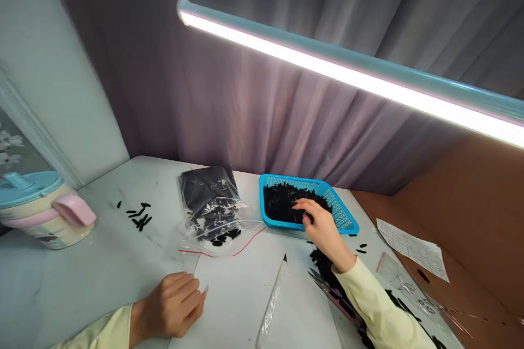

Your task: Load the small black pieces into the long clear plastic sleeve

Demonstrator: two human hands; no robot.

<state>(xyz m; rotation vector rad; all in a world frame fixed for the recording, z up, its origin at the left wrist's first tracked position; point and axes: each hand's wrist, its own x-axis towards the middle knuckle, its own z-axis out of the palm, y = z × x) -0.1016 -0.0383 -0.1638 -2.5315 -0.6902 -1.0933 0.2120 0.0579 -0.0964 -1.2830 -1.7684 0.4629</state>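
My right hand (321, 226) reaches over a blue plastic basket (350, 223) heaped with small black strips (282, 202). Its thumb and forefinger are apart just above the strips, and no held piece can be made out. My left hand (176, 304) rests on the table at the edge of a white sheet (229, 305), fingers curled in, with nothing visible in them. Between the hands lies a white pen-like tool (272, 302) with a dark pointed tip. Scissors (333, 294) with pinkish handles lie under my right forearm, partly hidden, beside more black pieces (321, 264).
A clear zip bag (213, 202) with black pieces lies left of the basket. Several loose strips (141, 221) and a lidded cup (53, 212) with a pink handle are further left. At right are another clear bag (403, 281) and a printed paper (413, 245). A lit tube lamp (327, 65) hangs above.
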